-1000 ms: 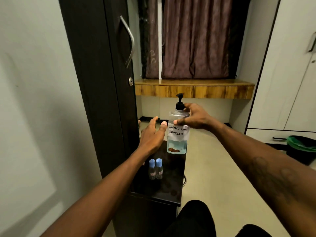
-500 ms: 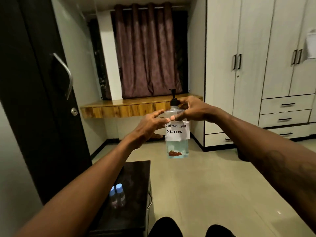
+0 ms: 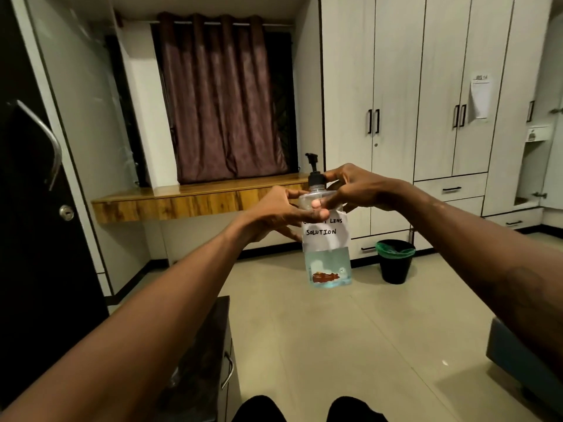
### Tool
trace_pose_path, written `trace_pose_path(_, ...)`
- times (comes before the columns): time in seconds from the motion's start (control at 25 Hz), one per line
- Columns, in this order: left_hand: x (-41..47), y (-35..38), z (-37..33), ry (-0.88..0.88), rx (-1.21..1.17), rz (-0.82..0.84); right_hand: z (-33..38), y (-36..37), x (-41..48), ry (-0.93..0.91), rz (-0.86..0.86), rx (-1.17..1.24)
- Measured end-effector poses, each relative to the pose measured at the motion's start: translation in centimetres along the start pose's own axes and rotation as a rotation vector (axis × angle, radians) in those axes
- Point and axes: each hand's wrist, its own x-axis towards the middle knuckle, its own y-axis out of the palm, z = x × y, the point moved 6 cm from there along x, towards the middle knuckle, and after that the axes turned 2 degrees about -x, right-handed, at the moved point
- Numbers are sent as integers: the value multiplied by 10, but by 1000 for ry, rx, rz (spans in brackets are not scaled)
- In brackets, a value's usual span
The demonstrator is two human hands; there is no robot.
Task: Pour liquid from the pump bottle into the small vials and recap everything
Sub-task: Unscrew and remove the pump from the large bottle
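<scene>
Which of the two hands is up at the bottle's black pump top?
The right hand: its fingers curl around the pump bottle neck by the black collar, while the left hand grips the body lower down.

One pump bottle [image 3: 326, 236], two hands, one bin [image 3: 395, 263], one curtain [image 3: 225, 99]

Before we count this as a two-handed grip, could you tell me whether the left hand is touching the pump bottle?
Touching. The head view shows the left hand with its thumb pressed against the pump bottle above the label.
</scene>
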Motion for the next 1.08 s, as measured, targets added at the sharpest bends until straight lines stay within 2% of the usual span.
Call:
trace_pose_path(0.4,-3,2,-23,19,57,-59,21,-12,-13,74,0,12)
trace_pose_path(0.48,-3,4,-25,19,66,-60,26,-21,-9,93,-95,-54)
trace_pose_path(0.6,-2,7,-26,22,123,-46,35,-33,-4,17,-275,-195)
trace_pose_path(0.68,-1,7,-25,27,131,-49,38,-38,-4,-8,-320,-242)
trace_pose_path(0.84,-2,9,-26,40,138,-22,36,-37,-2,18,-277,-229)
trace_pose_path(1.0,-4,3,-25,39,148,-10,41,-27,0,-50,-283,-216)
trace_pose_path(1.08,-6,-3,-22,43,152,4,43,-23,2,-55,-223,-173)
